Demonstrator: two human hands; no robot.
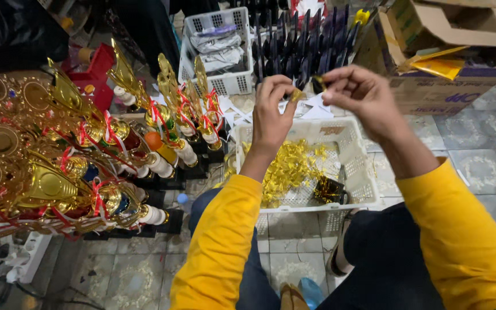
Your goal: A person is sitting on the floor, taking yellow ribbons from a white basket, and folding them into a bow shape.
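Along the left edge of the tiled floor lies a heap of gold trophies, tipped on their sides, with red ribbons at their necks and white and black bases pointing right. Behind them, toward the far edge, stands a small white slotted crate holding crumpled grey plastic bags. Just right of it, rows of dark upright plates stand packed together.

In the middle, near the person's knees, a larger white slotted basket sits on the floor. Inside it a loose pile of small gold pieces fills the left half, and a dark cup-like object lies near its front right corner. White paper scraps lie behind the basket.

Above the basket, the left hand has its grip pressed together, thumb and forefinger pinching a small gold piece. The right hand, close beside it, likewise pinches a small dark-and-gold bit between its fingertips. Both sleeves are yellow.

At the far right corner an open cardboard box holds flat yellow packets.
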